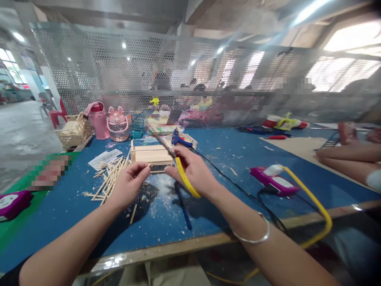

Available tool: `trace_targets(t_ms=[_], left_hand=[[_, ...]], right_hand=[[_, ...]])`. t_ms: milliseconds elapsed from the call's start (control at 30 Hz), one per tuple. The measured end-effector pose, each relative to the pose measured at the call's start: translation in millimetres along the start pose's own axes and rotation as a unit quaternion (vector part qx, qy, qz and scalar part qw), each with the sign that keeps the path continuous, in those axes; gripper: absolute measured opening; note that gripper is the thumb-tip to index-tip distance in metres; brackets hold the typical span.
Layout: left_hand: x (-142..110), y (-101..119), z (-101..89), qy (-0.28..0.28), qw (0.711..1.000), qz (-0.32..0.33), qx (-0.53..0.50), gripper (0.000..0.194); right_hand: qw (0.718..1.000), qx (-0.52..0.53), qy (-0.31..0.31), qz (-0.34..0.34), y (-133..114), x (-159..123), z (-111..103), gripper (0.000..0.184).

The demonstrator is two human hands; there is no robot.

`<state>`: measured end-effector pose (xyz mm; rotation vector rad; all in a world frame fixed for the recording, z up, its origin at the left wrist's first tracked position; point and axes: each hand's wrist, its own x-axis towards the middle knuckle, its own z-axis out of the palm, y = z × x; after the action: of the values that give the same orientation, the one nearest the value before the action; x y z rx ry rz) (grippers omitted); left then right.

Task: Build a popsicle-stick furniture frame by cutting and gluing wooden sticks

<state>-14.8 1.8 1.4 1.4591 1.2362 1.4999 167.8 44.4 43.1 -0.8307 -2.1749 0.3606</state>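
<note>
My left hand pinches the near end of a thin wooden stick between thumb and fingertips. Across from it, my right hand is closed around a yellow-handled tool with a long thin blade pointing up and left; its exact kind is unclear. My right fingertips are close to the stick's other end. Just behind both hands lies a small wooden stick frame. A blue glue gun rests at its right. Loose wooden sticks lie heaped beside my left hand. Under my right hand is a blue-handled tool, partly hidden.
A pink bottle, a clear pink-lidded jug and stacked wooden frames stand at back left. A purple power strip with a yellow cable sits right. Another person's arm rests at far right. A perforated metal screen closes off the back.
</note>
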Motion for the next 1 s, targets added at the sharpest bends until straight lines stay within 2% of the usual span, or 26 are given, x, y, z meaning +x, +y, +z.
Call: trace_targets(t_ms=[133,233,400,667,1000], left_hand=[[1,4,-3.0,0.043,0.999,0.015,-0.001,0.025],[1,6,-3.5,0.037,0.999,0.024,0.014,0.022],[0,1,-2.5,0.019,0.999,0.019,0.018,0.019],[1,-1,-5.2,0.012,0.997,0.051,0.051,0.020],[2,2,-6.6,0.001,0.996,0.089,0.029,0.013]], right_hand=[[0.997,0.040,-0.059,0.010,0,0,22,0.045],[0.997,0.012,-0.074,0.019,10,-8,29,0.053],[0.995,0.015,-0.094,0.004,13,-14,31,0.059],[0.997,0.011,-0.079,-0.020,13,-16,31,0.064],[0.996,0.003,-0.084,-0.033,10,-16,29,0.065]])
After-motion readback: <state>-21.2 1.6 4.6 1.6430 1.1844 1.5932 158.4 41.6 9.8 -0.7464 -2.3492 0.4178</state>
